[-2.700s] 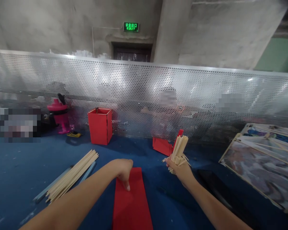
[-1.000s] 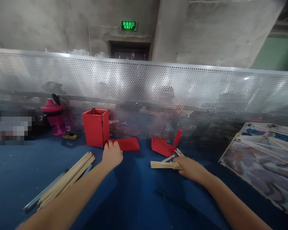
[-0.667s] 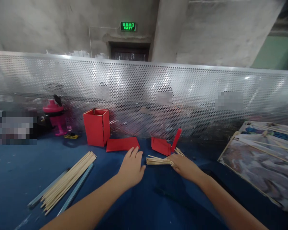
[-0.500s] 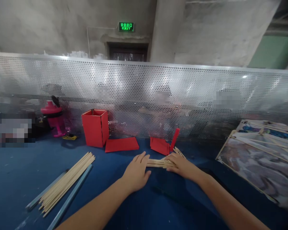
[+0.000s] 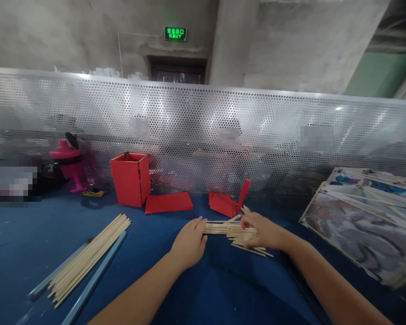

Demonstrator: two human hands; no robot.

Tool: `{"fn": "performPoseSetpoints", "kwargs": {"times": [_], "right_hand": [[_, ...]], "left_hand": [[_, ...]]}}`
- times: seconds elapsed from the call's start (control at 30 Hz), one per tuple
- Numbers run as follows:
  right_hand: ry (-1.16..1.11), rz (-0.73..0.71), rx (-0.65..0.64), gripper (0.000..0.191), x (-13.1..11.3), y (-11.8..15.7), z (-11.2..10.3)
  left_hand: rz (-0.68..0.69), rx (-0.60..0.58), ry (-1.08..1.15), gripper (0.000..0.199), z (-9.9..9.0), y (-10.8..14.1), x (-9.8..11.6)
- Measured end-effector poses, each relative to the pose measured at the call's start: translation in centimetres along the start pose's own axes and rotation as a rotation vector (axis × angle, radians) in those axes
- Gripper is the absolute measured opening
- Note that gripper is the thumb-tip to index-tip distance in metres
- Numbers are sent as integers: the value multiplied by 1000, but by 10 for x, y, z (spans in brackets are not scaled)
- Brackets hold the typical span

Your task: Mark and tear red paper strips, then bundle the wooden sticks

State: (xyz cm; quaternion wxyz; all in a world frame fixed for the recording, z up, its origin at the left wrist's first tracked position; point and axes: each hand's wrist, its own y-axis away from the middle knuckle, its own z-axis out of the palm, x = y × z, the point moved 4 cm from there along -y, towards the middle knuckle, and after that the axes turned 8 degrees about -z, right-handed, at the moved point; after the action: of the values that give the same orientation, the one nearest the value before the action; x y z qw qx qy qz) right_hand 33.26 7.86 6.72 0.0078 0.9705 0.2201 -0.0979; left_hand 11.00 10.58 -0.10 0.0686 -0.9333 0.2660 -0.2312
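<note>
My left hand [image 5: 190, 241] is closed over the left end of a row of thin wooden sticks [image 5: 216, 228] on the blue table. Its fingers lie along the top side, and its thumb is on the near side. Over the right part of the same sticks, my right hand [image 5: 265, 231] has its index finger and thumb apart, touching them. Loose sticks [image 5: 242, 234] show between those fingers. A few have fanned out toward the near right. Behind the hands lie folded red pieces [image 5: 223, 204], with a narrow red strip [image 5: 243, 195] standing up beside them.
A red open-topped box [image 5: 130, 181] and a flat red panel [image 5: 169, 202] stand farther back. Left are a bundle of sticks [image 5: 89, 259], blue-grey bars [image 5: 94, 277] and a pink bottle [image 5: 69, 162]. Stick-framed painted sheets [image 5: 355, 225] lie right. A perforated metal screen [image 5: 189, 117] closes the back.
My right hand has shifted slightly right and its fingers have opened wider. The sticks beneath it have spread out toward me. The left hand keeps its place on the sticks; the view has shifted slightly.
</note>
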Motion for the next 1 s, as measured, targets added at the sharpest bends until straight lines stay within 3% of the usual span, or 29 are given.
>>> {"fn": "performPoseSetpoints", "kwargs": {"times": [0.17,0.4,0.6,0.77,1.0], "right_hand": [[9,1,-153,19,-3,1,7],[47,69,-163,25,-5,5,2],[-7,108,-248,70,-8,13,4],[0,120,-339,85,-22,16,6],[100,179,-393,70,-33,16,8]], "left_hand": [[-7,13,7,50,-2,1,1],[0,18,7,50,-2,0,1],[-3,17,18,48,-3,0,1],[-21,24,28,48,-2,1,0],[-24,41,36,49,0,1,-2]]}}
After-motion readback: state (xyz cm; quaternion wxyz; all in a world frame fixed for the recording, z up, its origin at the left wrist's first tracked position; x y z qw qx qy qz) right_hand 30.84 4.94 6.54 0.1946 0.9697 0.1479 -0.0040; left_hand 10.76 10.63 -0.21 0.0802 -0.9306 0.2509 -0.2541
